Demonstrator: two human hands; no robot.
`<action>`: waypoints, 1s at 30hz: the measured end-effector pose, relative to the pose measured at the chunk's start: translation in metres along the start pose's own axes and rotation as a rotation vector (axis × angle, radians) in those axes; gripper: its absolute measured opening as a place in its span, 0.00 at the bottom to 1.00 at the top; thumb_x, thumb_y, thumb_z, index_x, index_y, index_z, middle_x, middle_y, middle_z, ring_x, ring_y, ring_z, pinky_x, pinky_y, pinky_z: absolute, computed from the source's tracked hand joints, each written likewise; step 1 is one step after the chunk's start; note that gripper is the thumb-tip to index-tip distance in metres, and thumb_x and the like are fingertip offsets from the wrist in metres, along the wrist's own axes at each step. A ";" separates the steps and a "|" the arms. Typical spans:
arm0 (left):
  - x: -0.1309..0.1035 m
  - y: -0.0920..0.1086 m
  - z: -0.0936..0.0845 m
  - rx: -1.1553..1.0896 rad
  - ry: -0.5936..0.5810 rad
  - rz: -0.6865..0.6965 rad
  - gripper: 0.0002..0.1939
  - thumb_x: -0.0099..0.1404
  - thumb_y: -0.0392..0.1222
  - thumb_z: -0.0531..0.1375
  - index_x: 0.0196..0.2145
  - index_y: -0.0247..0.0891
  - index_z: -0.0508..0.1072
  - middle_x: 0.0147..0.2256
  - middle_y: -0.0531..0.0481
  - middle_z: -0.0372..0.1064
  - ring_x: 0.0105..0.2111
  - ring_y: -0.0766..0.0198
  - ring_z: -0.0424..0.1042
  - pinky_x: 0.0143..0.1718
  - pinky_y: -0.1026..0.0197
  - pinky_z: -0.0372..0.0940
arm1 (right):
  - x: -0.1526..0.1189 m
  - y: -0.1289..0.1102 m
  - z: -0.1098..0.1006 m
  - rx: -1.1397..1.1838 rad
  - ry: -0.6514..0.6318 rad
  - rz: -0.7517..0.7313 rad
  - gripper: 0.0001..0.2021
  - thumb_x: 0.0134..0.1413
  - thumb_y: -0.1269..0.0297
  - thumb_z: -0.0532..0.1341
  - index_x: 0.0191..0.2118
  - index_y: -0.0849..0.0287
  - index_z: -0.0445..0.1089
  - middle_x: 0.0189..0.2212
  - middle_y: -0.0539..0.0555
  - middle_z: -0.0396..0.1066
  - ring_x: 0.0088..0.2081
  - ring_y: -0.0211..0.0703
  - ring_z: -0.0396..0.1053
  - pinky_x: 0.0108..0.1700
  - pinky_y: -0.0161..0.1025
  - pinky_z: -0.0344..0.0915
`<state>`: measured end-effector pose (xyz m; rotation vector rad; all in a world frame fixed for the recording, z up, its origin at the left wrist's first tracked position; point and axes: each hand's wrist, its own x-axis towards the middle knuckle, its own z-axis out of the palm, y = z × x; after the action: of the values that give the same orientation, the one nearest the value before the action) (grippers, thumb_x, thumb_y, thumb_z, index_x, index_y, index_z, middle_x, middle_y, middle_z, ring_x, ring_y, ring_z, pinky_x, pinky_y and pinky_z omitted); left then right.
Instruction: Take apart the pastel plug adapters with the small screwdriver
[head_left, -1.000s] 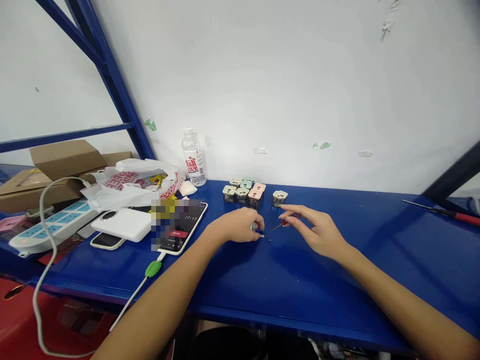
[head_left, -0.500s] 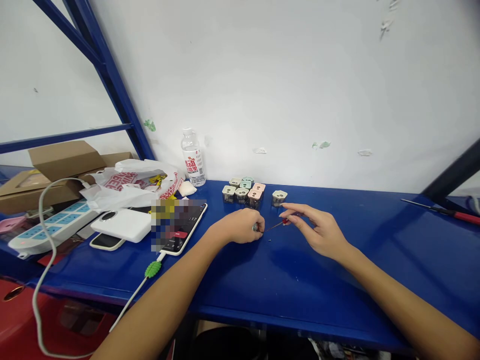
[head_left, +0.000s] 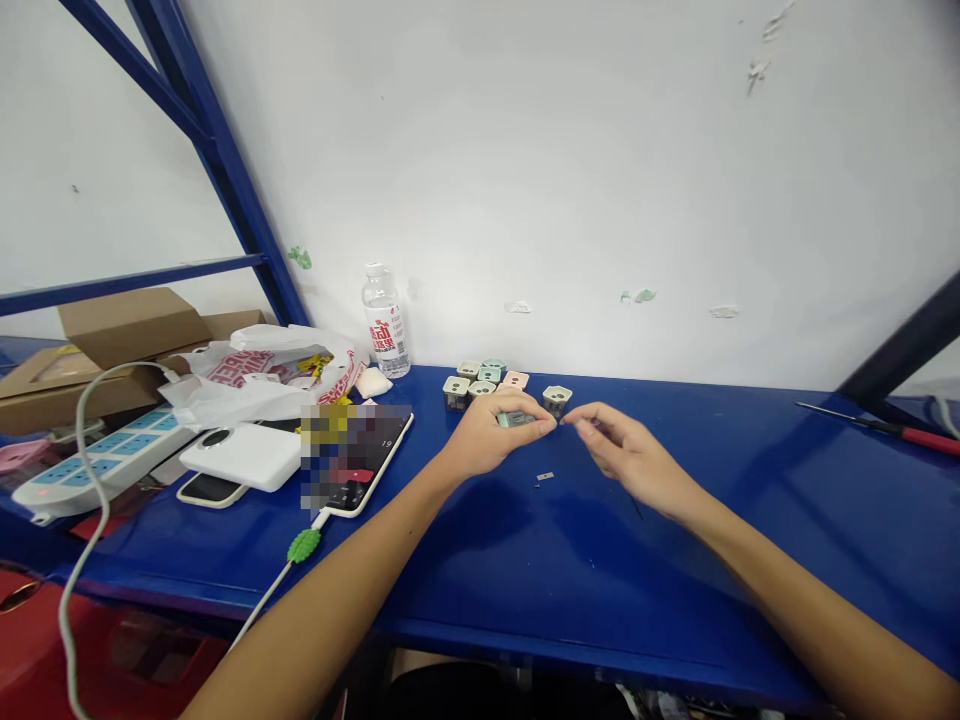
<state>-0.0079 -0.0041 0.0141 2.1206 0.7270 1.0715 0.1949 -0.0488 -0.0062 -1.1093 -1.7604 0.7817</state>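
Observation:
My left hand (head_left: 499,432) is closed around a pale green pencil sharpener (head_left: 514,419), mostly covered by the fingers. Close by on the right, my right hand (head_left: 634,455) has thumb and fingertips together near the left fingertips; whether they pinch something small I cannot tell. A thin dark screwdriver shaft (head_left: 638,510) pokes out below the right palm, its handle hidden. Under the hands, a small metal blade (head_left: 545,476) and a tiny screw (head_left: 537,486) lie on the blue table (head_left: 480,570). Behind them stands a cream two-hole pencil sharpener (head_left: 556,400).
Several more sharpeners (head_left: 456,392) are grouped behind my left hand. A water bottle (head_left: 385,325) stands by the wall. On the left are a phone (head_left: 379,465) on a cable, a white power bank (head_left: 244,455), a power strip (head_left: 97,460) and a plastic bag (head_left: 255,375). A red-handled tool (head_left: 930,438) lies right.
My left hand has lifted and turned, showing more of the green sharpener. The metal blade now shows on the table. The screwdriver has swung from pointing left to below my right palm.

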 end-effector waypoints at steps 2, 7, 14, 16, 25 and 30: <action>-0.001 -0.003 0.001 0.082 -0.004 0.011 0.05 0.60 0.40 0.62 0.32 0.37 0.78 0.34 0.49 0.74 0.39 0.63 0.70 0.46 0.60 0.63 | -0.002 0.000 0.001 -0.168 -0.060 0.020 0.14 0.62 0.52 0.53 0.41 0.56 0.68 0.23 0.46 0.62 0.21 0.36 0.59 0.23 0.35 0.59; -0.003 -0.010 0.000 0.329 -0.071 0.044 0.05 0.61 0.38 0.60 0.32 0.39 0.77 0.34 0.50 0.73 0.37 0.64 0.70 0.44 0.61 0.63 | -0.006 0.012 -0.001 -0.501 -0.218 -0.065 0.11 0.61 0.57 0.56 0.44 0.53 0.70 0.35 0.53 0.70 0.33 0.43 0.68 0.34 0.42 0.67; -0.006 -0.010 0.002 0.447 -0.181 0.027 0.08 0.62 0.39 0.58 0.34 0.38 0.77 0.36 0.49 0.72 0.38 0.63 0.70 0.42 0.62 0.63 | -0.008 0.022 0.014 -0.524 -0.314 -0.106 0.06 0.62 0.67 0.54 0.39 0.55 0.68 0.38 0.54 0.68 0.38 0.43 0.70 0.41 0.43 0.68; -0.006 -0.010 0.003 0.462 -0.204 0.029 0.08 0.62 0.39 0.58 0.35 0.38 0.77 0.36 0.49 0.72 0.38 0.63 0.70 0.42 0.63 0.63 | -0.007 0.022 0.017 -0.536 -0.309 -0.101 0.06 0.62 0.68 0.53 0.37 0.56 0.67 0.36 0.53 0.67 0.36 0.43 0.69 0.39 0.42 0.67; -0.007 -0.011 0.000 0.494 -0.299 0.023 0.09 0.63 0.40 0.58 0.37 0.38 0.78 0.37 0.49 0.72 0.37 0.63 0.70 0.41 0.64 0.62 | -0.006 0.022 0.016 -0.521 -0.319 -0.177 0.05 0.61 0.70 0.53 0.35 0.57 0.64 0.33 0.52 0.69 0.32 0.40 0.67 0.36 0.39 0.66; -0.007 -0.009 -0.002 0.406 -0.369 -0.041 0.10 0.62 0.42 0.59 0.37 0.38 0.78 0.36 0.49 0.73 0.37 0.64 0.71 0.40 0.64 0.62 | -0.005 0.023 0.013 -0.516 -0.266 -0.252 0.04 0.61 0.70 0.53 0.36 0.56 0.63 0.33 0.52 0.69 0.31 0.40 0.67 0.34 0.37 0.64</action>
<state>-0.0146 -0.0023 0.0048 2.5360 0.8516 0.5108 0.1922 -0.0452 -0.0325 -1.1102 -2.3581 0.3340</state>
